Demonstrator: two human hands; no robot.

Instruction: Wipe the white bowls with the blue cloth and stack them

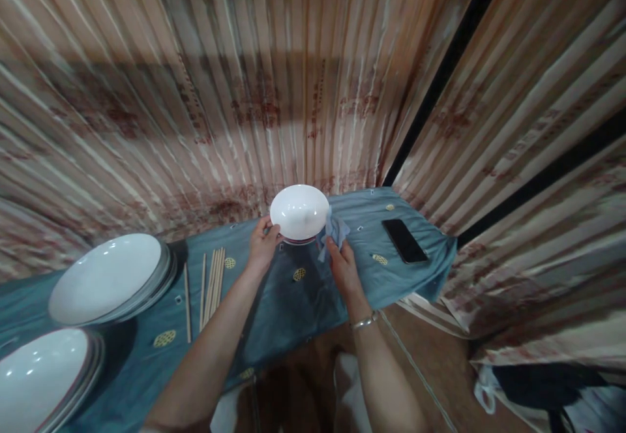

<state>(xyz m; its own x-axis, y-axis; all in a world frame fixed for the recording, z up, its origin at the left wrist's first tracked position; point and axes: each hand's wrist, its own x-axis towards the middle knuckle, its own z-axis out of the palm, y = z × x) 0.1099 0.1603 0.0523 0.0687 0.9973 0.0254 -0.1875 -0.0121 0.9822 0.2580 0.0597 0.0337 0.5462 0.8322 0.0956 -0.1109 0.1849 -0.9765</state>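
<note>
A white bowl [299,211] is tilted toward me above the far side of the cloth-covered table, its glossy inside showing. My left hand [264,242] grips the bowl's left rim, thumb at the front edge. At the bowl's right side, my right hand [342,260] pinches a light blue cloth [336,229], which touches the rim. A dark reddish edge shows just under the bowl; whether it is the bowl's own base or another dish I cannot tell.
A stack of large white plates [110,276] and a stack of white bowls [42,377] stand at the left. Several wooden chopsticks [212,286] lie beside them. A black phone [404,240] rests on the right of the teal tablecloth [303,309]. Printed curtains [293,94] hang behind.
</note>
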